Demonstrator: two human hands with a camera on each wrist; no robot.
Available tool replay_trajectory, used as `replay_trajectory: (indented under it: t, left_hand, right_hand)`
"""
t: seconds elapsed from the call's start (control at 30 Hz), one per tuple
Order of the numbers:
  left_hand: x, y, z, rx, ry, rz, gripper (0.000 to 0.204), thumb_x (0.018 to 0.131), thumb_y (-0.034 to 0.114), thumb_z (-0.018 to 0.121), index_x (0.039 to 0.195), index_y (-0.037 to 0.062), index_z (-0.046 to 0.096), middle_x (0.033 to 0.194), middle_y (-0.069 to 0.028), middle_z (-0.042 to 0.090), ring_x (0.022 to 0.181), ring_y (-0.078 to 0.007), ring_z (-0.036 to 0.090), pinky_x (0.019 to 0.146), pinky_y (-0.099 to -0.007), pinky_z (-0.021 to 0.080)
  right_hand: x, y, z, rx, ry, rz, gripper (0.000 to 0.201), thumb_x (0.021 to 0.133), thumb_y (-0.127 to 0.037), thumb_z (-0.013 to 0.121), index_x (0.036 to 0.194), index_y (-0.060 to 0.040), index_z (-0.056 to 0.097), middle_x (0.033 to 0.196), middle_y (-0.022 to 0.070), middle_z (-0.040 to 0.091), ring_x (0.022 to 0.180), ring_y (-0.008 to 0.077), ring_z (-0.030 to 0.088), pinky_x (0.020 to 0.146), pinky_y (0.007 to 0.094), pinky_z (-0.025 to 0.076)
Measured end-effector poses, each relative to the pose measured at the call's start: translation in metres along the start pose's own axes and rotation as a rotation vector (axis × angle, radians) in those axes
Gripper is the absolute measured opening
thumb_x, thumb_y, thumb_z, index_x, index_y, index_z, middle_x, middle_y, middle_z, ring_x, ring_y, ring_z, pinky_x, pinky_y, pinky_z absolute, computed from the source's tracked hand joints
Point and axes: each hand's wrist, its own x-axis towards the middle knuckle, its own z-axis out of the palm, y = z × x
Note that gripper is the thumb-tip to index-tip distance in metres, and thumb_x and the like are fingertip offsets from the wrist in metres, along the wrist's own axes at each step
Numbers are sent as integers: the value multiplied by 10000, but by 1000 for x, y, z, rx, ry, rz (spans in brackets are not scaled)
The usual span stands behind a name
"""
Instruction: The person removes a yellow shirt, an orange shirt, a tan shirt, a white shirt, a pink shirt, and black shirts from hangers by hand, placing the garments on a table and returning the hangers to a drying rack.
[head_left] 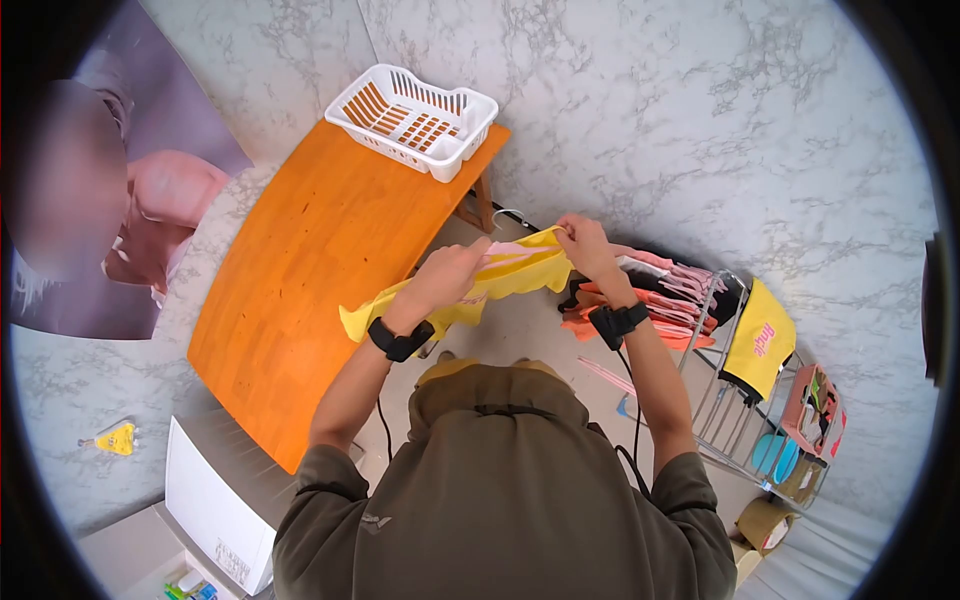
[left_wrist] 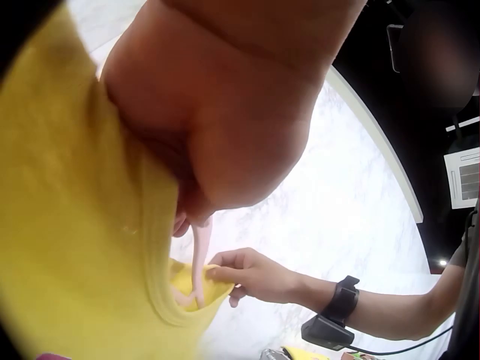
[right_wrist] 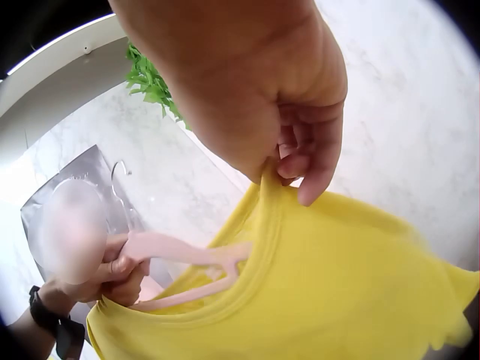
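Note:
A yellow shirt (head_left: 530, 280) is stretched between my two hands, over the floor beside the table. The left hand (head_left: 447, 277) grips a pink clothes hanger (right_wrist: 176, 249) near its metal hook (right_wrist: 118, 191), right at the edge of the neckline. One hanger arm reaches inside the neck opening. With thumb and fingers, the right hand (head_left: 587, 247) pinches the opposite side of the collar (right_wrist: 262, 217) and pulls it up and outward. In the left wrist view, the left hand's own fingertips are mostly hidden behind the palm and cloth.
An orange wooden table (head_left: 300, 230) stands to the left, with a white plastic basket (head_left: 445, 165) at its far end. On the right, a metal rack (head_left: 705, 420) carries pink hangers, another yellow garment (head_left: 762, 340), a pink box (head_left: 808, 405) and a blue basin (head_left: 775, 457).

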Motion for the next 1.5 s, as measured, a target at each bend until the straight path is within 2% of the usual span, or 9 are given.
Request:
replay_trajectory:
  t: [0.37, 0.57, 0.63, 0.67, 0.73, 1.03, 1.27, 1.33, 1.5]
  left_hand:
    - [1, 4, -21, -44, 61, 13, 147, 925, 180, 478, 930, 33, 476, 707, -235, 564, 701, -421, 549, 592, -496, 412]
    - [-11, 4, -44, -233, 67, -36, 148, 922, 162, 488, 886, 18, 478, 691, -221, 520, 665, -412, 494, 580, -435, 393]
    - [-16, 5, -49, -260, 66, -42, 150, 920, 154, 495, 875, 11, 479, 681, -219, 508, 653, -412, 474, 576, -424, 390]
    - [-16, 5, -51, -258, 69, -14, 153, 927, 155, 487, 888, 7, 496, 660, -185, 492, 601, -335, 452, 563, -382, 383]
    - [-16, 7, -54, -251, 81, 10, 160, 934, 155, 480, 901, 3, 513, 639, -151, 476, 549, -258, 429, 549, -340, 376]
    - [-61, -44, -72, -243, 399, -93, 195, 835, 97, 628, 1003, 2, 599, 885, -84, 637, 851, -166, 579, 786, -290, 453]
    - [-89, -75, -48, -201, 226, -370, 150, 794, 65, 657, 917, -7, 612, 719, -120, 599, 654, -182, 552, 613, -292, 446]
    - [-88, -82, -39, -203, 440, -312, 105, 791, 54, 660, 851, -19, 615, 630, -114, 551, 553, -198, 478, 552, -293, 411]
    - [-83, -99, -39, -111, 348, -440, 100, 789, 45, 675, 838, -17, 614, 668, -56, 563, 620, -130, 498, 588, -272, 423]
  right_hand:
    - [-19, -86, -13, 310, -81, 144, 168, 780, -128, 639, 869, 15, 646, 592, 124, 597, 515, 188, 583, 527, 307, 457]
    - [-23, -78, -34, 152, 77, -51, 227, 763, -197, 696, 885, -10, 657, 677, 139, 625, 586, 228, 606, 556, 328, 470]
    - [-20, -69, -37, -54, 164, -485, 234, 764, -221, 699, 878, -19, 660, 727, 152, 632, 628, 285, 605, 587, 352, 475]
    - [-21, -68, -36, -51, 162, -493, 234, 764, -221, 699, 878, -19, 660, 727, 152, 632, 628, 285, 605, 587, 352, 475]
    - [-25, -68, -35, -9, -113, -322, 227, 776, -231, 689, 884, -34, 664, 746, 155, 635, 664, 325, 605, 619, 360, 483]
    - [-38, -46, -74, -14, 38, -196, 169, 774, -186, 685, 816, -23, 663, 702, 150, 632, 616, 319, 609, 590, 338, 481]
    - [-62, -29, -104, 30, 40, -33, 167, 774, -135, 679, 863, 6, 665, 717, 146, 651, 602, 242, 621, 608, 293, 479]
    - [-68, -22, -106, 35, 62, -30, 166, 778, -122, 674, 882, 6, 669, 738, 150, 659, 622, 233, 628, 625, 292, 484]
    - [-85, -13, -125, 147, 77, 125, 177, 785, -72, 656, 939, 13, 673, 822, 147, 681, 697, 202, 644, 682, 279, 492]
